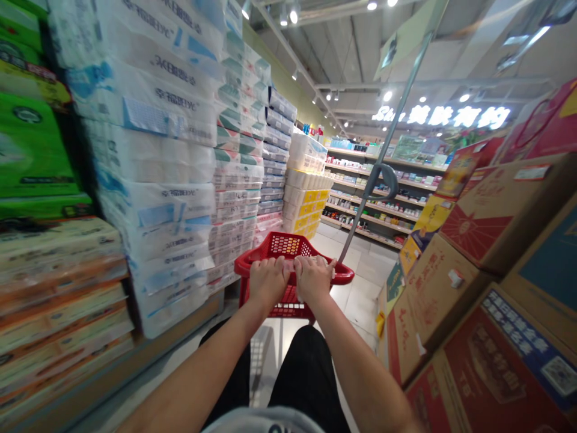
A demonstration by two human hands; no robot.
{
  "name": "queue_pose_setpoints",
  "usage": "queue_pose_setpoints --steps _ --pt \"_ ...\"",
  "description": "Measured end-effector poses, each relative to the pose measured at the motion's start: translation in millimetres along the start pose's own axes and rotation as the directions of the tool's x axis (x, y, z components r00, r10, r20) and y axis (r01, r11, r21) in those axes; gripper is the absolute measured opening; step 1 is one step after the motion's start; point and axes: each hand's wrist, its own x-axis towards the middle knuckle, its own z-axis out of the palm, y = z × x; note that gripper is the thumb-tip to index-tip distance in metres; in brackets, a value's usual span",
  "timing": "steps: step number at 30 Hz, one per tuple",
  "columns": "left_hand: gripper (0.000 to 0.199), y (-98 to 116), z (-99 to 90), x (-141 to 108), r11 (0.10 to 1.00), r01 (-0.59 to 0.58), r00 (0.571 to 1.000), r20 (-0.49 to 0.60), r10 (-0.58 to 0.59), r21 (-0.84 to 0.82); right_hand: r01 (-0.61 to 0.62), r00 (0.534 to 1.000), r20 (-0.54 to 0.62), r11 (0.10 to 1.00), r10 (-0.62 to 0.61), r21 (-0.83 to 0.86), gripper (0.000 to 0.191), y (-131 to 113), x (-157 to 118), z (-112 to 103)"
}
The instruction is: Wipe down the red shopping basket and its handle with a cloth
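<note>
Ahead of me stands a red plastic shopping cart point(288, 243) with a perforated basket. My left hand point(269, 279) is wrapped over the middle of its red handle bar point(345, 275). Right beside it, my right hand point(314, 278) is closed over the same bar, the two thumbs nearly touching. A bit of something whitish shows by the right hand's fingers; I cannot make out what it is. Just past that hand a thin grey metal pole point(356, 219) rises at a slant from the cart, with a grey hooked fitting point(383, 182) partway up.
Tall stacks of wrapped tissue packs point(166, 162) line the left side. Cardboard cartons point(464, 270) are piled close on the right. A pale tiled floor point(354, 294) runs between them toward stocked shelves point(374, 198) at the back.
</note>
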Motion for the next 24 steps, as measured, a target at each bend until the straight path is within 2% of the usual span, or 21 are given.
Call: queue_pose_setpoints --steps 2,4,6,8,11,14,17,20,24 --pt "0.041 0.0 0.5 0.1 1.0 -0.008 1.0 0.002 0.008 0.002 -0.005 0.994 0.106 1.0 0.005 -0.002 0.038 -0.6 12.5 -4.8" --pt "0.04 -0.8 1.4 -0.1 1.0 -0.02 1.0 0.0 0.02 0.015 0.011 0.991 0.136 1.0 -0.013 0.013 0.039 1.5 17.6 -5.3" --pt "0.04 -2.0 2.4 -0.5 0.999 -0.031 0.999 -0.008 0.031 0.03 0.032 0.998 0.061 0.999 -0.034 0.042 0.035 4.4 13.2 -1.1" --pt "0.04 -2.8 3.0 -1.2 0.999 -0.037 0.999 -0.02 0.038 0.035 0.076 0.994 -0.083 0.995 -0.071 0.063 0.029 7.0 1.1 6.7" --pt "0.041 -2.9 2.8 -1.9 0.999 -0.036 0.999 -0.035 0.037 0.027 0.173 0.95 -0.271 0.984 -0.155 0.044 0.031 10.3 -21.4 20.1" --pt "0.043 -2.4 1.9 -2.2 0.999 -0.033 0.998 -0.049 0.033 0.016 0.228 0.92 -0.33 0.974 -0.213 0.005 0.037 13.3 -36.4 29.1" --pt "0.043 -2.3 1.7 -2.1 0.999 -0.033 0.998 -0.057 0.033 0.012 0.246 0.918 -0.318 0.969 -0.236 -0.008 0.039 14.0 -38.9 29.4" --pt "0.042 -2.4 2.2 -1.8 0.999 -0.031 0.998 -0.059 0.032 0.013 0.22 0.944 -0.256 0.975 -0.207 0.026 0.036 10.2 -28.4 20.1" --pt "0.042 -1.3 1.7 -1.3 0.999 -0.028 0.998 -0.047 0.029 0.014 0.115 0.993 -0.037 0.991 -0.112 0.071 0.032 1.5 1.9 0.3"
